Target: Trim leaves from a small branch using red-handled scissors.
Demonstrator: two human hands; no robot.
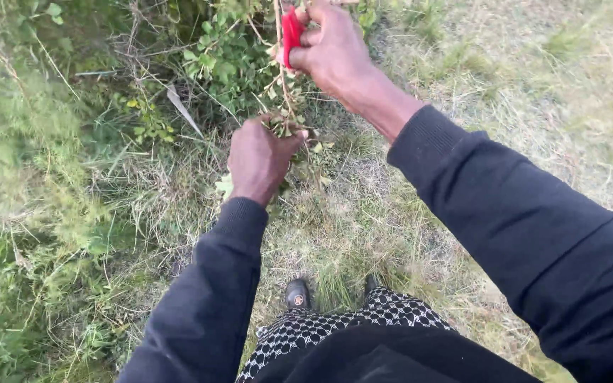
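Standing over rough grass (406, 213), the person works at a leafy shrub (228, 57), and every place below is given from that shrub.

Grass: pale and dry on the side away from the shrub, greener and taller where it meets the shrub's base. Two dark shoes (297, 292) show well below the shrub, under a black-and-white patterned skirt (349, 330).

Shrub: small green leaves on thin woody stems, low and tangled. One long stem (280, 71) rises out of its right edge and runs between the two hands.

Right hand (331, 46): at the shrub's upper right edge, fingers folded tight around a red-handled cutting tool (291, 35). The tool's working end is hidden among twigs and knuckles; blade position cannot be told.

Left hand (258, 159): just below the shrub's right edge, curled shut on a small bunch of leafy sprigs (283, 126) at the stem's lower part.

Handling, as judged: the stem looks light and springy, likely to whip or bend rather than hold stiff. Leaves look soft and easily stripped or crushed. Best hold seems the bare woody part, close to where the tool sits, so the stem stays steady. Thorns cannot be ruled out; too small to tell.
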